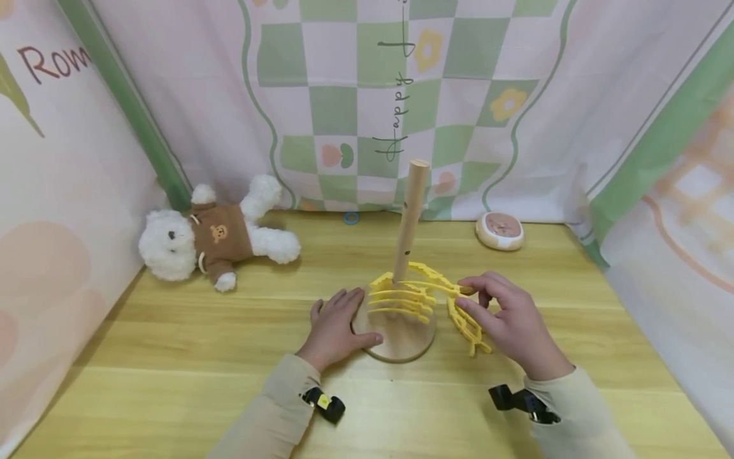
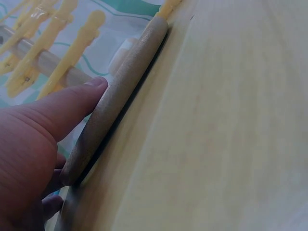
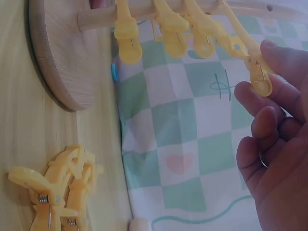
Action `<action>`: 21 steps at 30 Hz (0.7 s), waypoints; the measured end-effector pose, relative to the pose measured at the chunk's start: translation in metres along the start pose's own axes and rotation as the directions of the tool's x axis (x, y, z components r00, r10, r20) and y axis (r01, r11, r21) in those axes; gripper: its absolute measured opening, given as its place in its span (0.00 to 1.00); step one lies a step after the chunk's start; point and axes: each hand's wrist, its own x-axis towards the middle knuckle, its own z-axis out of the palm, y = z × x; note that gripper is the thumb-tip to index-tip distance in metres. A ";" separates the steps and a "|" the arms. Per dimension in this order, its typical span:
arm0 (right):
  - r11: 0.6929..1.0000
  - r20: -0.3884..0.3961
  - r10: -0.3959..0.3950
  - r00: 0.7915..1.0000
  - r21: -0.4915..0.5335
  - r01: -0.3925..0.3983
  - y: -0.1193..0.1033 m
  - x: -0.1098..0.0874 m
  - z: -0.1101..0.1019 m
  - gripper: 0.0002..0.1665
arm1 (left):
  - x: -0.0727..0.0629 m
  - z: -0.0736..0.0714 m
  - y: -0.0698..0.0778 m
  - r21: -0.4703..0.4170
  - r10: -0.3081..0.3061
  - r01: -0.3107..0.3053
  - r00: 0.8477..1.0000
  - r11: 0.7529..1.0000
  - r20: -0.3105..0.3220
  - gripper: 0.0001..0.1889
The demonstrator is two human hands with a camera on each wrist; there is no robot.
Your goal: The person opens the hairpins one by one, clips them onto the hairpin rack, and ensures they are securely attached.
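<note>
Head: curved clip (image 1: 440,287), wooden base (image 1: 395,342)

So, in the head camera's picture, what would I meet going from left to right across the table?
White fluffy plush animal in a brown top → the person's left fingers → tall, pale, round wooden post → the person's right fingers.

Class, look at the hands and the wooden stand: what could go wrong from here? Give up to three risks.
1. The tall pole might tip if the left hand eases off the round base.
2. The held clip, pinched by the right hand, could slip or knock the neighbouring clips on the pole.
3. The loose clips beside the base may get nudged by that hand.
</note>
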 end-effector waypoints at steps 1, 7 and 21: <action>1.000 0.003 -0.006 1.000 0.001 0.006 0.000 0.001 0.001 0.20 | 0.000 0.000 0.000 0.000 0.000 0.000 1.000 1.000 0.000 0.52; 1.000 0.026 -0.016 1.000 0.003 0.016 0.000 0.006 0.005 0.20 | 0.000 0.000 0.000 -0.001 0.000 0.000 1.000 1.000 -0.002 0.52; 1.000 0.081 -0.009 0.997 -0.010 0.010 -0.001 0.017 0.011 0.16 | 0.002 -0.002 0.005 0.033 0.003 -0.003 1.000 0.999 0.003 0.51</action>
